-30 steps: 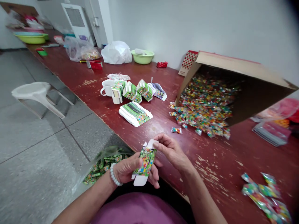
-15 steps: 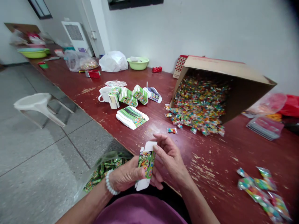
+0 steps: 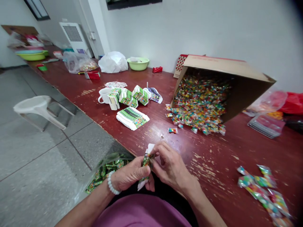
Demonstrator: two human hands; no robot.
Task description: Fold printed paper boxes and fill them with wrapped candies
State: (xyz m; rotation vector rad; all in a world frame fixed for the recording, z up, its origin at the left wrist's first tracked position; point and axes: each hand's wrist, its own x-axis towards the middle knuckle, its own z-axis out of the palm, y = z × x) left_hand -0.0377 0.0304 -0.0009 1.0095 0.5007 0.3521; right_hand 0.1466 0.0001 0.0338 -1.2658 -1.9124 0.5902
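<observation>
Both my hands hold one small green printed carton (image 3: 146,161) with white flaps, at the near edge of the red-brown table (image 3: 213,151). My left hand (image 3: 129,176), with a white bead bracelet at the wrist, grips its lower part. My right hand (image 3: 169,164) closes its fingers over the top flap. A flat stack of unfolded cartons (image 3: 132,117) lies further up the table, with several folded cartons (image 3: 129,96) behind it beside a white mug (image 3: 103,95).
A big cardboard box (image 3: 222,85) lies on its side, spilling colourful wrapped sweets (image 3: 196,110). More sweet packets (image 3: 262,189) lie at the right. A clear bag of green packs (image 3: 106,168) hangs below the table edge. A white plastic stool (image 3: 35,107) stands on the floor to the left.
The carton has turned edge-on and both hands have closed tighter around it, the right fingers folding over its top flap. The view shifted slightly.
</observation>
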